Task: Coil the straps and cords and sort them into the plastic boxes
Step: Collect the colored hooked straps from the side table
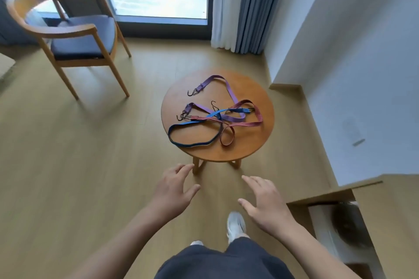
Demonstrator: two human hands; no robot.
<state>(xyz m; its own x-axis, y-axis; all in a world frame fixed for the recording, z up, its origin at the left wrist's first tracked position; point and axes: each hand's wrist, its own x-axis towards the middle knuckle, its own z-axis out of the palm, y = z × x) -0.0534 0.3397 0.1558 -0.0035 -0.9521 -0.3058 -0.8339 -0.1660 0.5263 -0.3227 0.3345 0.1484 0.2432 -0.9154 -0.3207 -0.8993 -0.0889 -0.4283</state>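
Observation:
Three flat elastic straps with black metal hooks lie tangled on a small round wooden table. The purple strap runs from the back down to the middle. The blue strap loops at the front left. The red strap curls at the right and front. My left hand and my right hand hover over the floor in front of the table, both empty with fingers spread, apart from the straps. No plastic boxes are in view.
A wooden armchair with a dark seat stands at the back left by the window. Curtains hang at the back. A white wall and a wooden cabinet line the right side. My foot in a white shoe is on the wood floor.

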